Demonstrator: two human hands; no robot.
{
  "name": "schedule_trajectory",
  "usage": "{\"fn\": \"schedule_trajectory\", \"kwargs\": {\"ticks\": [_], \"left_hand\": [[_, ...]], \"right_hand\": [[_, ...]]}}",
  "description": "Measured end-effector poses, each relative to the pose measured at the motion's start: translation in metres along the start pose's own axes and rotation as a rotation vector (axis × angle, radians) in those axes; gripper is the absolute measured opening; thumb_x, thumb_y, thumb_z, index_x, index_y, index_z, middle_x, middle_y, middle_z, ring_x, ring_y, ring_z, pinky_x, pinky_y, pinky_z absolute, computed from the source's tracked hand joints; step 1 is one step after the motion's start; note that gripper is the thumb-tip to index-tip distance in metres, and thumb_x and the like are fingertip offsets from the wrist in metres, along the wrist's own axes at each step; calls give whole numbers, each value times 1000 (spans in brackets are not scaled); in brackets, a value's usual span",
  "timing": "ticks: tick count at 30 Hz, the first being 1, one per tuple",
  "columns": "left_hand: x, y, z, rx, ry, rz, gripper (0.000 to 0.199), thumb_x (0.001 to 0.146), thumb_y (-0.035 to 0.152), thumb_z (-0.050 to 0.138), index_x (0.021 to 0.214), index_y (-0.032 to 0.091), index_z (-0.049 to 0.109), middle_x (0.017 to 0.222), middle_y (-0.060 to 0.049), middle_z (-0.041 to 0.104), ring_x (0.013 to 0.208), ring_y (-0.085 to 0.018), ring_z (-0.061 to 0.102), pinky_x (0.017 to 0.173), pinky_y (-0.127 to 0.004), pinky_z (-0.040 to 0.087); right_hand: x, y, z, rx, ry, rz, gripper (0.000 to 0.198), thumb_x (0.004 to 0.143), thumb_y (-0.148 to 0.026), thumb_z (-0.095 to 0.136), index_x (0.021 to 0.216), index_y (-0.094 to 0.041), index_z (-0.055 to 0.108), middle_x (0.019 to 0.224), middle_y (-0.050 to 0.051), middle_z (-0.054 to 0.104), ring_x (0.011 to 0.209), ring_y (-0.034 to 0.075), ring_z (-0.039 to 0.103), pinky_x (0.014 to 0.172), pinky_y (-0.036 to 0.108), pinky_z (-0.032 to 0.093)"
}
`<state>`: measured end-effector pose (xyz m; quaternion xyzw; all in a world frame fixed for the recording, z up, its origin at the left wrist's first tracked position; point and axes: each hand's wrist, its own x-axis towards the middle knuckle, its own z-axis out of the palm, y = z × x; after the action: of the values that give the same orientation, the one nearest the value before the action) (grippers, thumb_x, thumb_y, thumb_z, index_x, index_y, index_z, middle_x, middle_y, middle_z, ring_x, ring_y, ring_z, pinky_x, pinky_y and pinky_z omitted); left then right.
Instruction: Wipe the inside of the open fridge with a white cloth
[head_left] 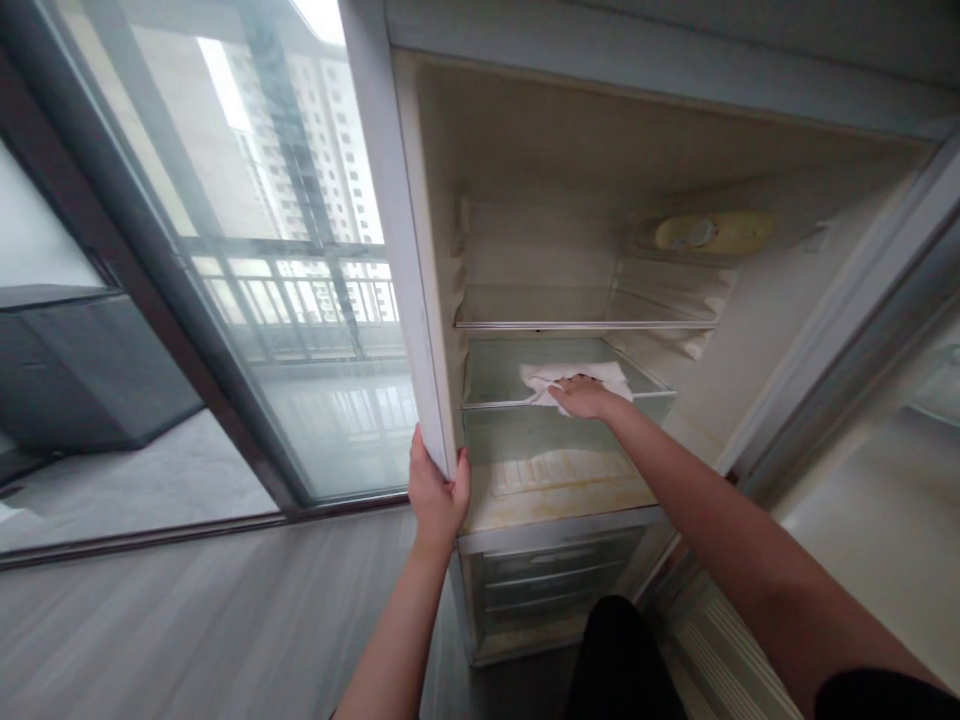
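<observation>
My right hand reaches inside a refrigerator and holds a white cloth against the middle glass shelf. The cloth spreads out beyond my fingers, which are partly hidden in its folds. My left hand is closed around the left front edge of the refrigerator, thumb on the inner side. Above the cloth runs an upper glass shelf. Yellowish stains mark the ribbed compartment floor below.
A yellowish lamp housing sits on the inner right wall. The refrigerator door stands open at right. Below is a compartment with clear-fronted drawers. Sliding glass doors are at left, beside a grey floor. My dark-clothed knee is near the drawers.
</observation>
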<state>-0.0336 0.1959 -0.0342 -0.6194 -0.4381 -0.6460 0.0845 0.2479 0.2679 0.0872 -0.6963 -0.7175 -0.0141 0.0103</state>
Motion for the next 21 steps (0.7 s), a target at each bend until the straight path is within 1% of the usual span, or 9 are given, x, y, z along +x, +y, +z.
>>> {"fn": "schedule_trajectory", "kwargs": {"ticks": [3, 6, 7, 9, 11, 13, 17, 19, 21], "left_hand": [[1, 1, -1, 23, 24, 20, 81, 92, 34, 65, 159, 15, 24, 148, -22, 51, 138, -30, 53, 112, -39, 46], [1, 1, -1, 32, 33, 23, 80, 91, 33, 65, 158, 16, 24, 148, -21, 51, 136, -29, 54, 111, -38, 47], [1, 1, -1, 31, 30, 22, 80, 91, 33, 65, 158, 16, 24, 148, -21, 51, 136, -29, 54, 111, -38, 47], [1, 1, -2, 32, 22, 12, 80, 91, 33, 65, 158, 16, 25, 148, -21, 52, 136, -29, 54, 111, -39, 47], [1, 0, -2, 35, 22, -6, 80, 90, 34, 66, 158, 16, 26, 147, -21, 52, 136, -29, 54, 110, -39, 47], [1, -1, -2, 46, 31, -21, 81, 89, 35, 67, 157, 16, 27, 146, -21, 52, 133, -30, 56, 106, -39, 50], [1, -2, -3, 83, 49, -56, 83, 85, 39, 70, 154, 13, 32, 139, -22, 56, 122, -30, 62, 97, -39, 54], [1, -3, -3, 92, 52, -73, 83, 85, 40, 70, 153, 12, 33, 135, -21, 58, 115, -29, 65, 95, -39, 55], [0, -4, -3, 95, 60, -74, 82, 84, 40, 70, 152, 12, 34, 131, -20, 60, 112, -28, 66, 95, -39, 55]], "right_hand": [[-2, -59, 1, 4, 43, -225, 67, 106, -49, 14, 146, -13, 53, 148, 24, 52, 136, 37, 51, 112, 53, 38], [8, -112, -1, -44, 81, -480, 57, 106, -37, 19, 141, -13, 58, 145, 22, 55, 135, 36, 51, 110, 53, 41], [15, -125, -3, -64, 76, -521, 54, 106, -35, 22, 138, -12, 60, 144, 22, 56, 134, 36, 52, 108, 53, 43], [31, -141, -6, -78, 46, -515, 51, 105, -35, 27, 135, -11, 61, 142, 23, 56, 134, 35, 53, 106, 52, 46], [51, -144, -8, -35, 9, -454, 52, 105, -38, 29, 138, -11, 59, 147, 23, 53, 137, 35, 50, 108, 49, 45], [72, -138, -10, 31, -16, -403, 57, 104, -43, 30, 147, -13, 52, 154, 20, 46, 142, 34, 45, 112, 50, 41], [110, -119, -13, 102, -53, -282, 68, 101, -59, 30, 156, -22, 41, 160, 16, 39, 145, 37, 42, 115, 57, 36], [128, -114, -14, 89, -31, -281, 69, 100, -60, 30, 155, -21, 44, 158, 18, 42, 142, 37, 46, 113, 57, 40], [145, -112, -14, 56, 22, -342, 65, 102, -54, 31, 151, -16, 48, 155, 20, 46, 139, 35, 50, 110, 54, 44]]}}
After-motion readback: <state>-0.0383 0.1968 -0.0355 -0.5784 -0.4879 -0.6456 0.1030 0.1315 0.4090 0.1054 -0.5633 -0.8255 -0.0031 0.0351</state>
